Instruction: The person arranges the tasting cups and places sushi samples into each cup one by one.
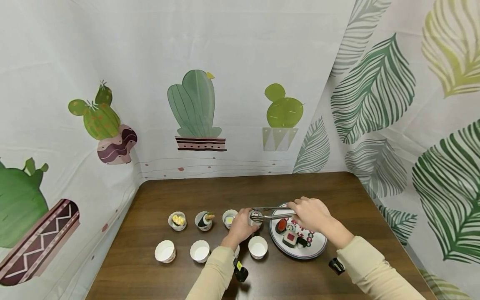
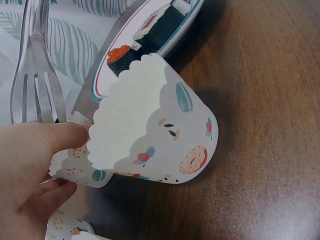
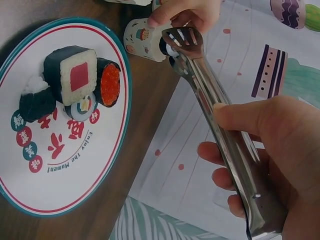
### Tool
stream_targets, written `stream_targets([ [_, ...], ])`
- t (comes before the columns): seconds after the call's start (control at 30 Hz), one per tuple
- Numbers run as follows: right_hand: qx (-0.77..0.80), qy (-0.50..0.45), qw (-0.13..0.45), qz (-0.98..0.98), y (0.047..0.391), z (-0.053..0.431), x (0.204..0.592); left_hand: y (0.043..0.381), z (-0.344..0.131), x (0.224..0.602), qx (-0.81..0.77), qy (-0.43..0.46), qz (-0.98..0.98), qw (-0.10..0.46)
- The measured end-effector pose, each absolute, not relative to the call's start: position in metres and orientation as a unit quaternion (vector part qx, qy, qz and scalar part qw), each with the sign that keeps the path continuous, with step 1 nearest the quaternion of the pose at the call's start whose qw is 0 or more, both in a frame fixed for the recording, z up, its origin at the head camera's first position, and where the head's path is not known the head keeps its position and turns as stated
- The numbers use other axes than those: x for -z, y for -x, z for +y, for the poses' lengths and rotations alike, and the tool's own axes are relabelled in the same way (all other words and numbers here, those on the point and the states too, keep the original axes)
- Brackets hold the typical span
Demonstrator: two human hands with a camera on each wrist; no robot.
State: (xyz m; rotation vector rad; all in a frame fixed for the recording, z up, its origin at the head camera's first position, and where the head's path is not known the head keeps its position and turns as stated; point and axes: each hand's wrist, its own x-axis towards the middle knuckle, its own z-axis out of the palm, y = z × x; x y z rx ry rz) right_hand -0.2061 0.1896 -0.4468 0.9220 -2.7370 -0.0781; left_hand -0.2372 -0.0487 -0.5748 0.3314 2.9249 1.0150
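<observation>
My left hand (image 1: 241,228) holds a patterned paper baking cup (image 3: 142,41), thumb and fingers at its side. My right hand (image 1: 310,213) grips metal serving tongs (image 3: 227,135), thumb on one arm and fingers round the other. The slotted tips of the tongs are at the mouth of that cup. Between them is a small toy sushi roll (image 3: 171,50), dark outside and white within, mostly hidden by the tongs. In the left wrist view, a nearer cup (image 2: 175,135) stands in front of the held one.
To the right is a round plate (image 1: 318,249) with several toy sushi pieces (image 3: 75,75). Left in the back row, cups hold a yellow-topped piece (image 1: 178,219), a dark-wrapped piece (image 1: 204,219) and a yellow-and-white piece (image 1: 229,219). White cups (image 1: 165,251) form the front row.
</observation>
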Motion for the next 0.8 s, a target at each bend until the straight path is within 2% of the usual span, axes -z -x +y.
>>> stream_targets([
  [0.8,0.024,-0.295,0.123,-0.947,0.206,0.206,0.448,0.238,-0.048,0.574,-0.323,-0.108,0.940,0.016],
])
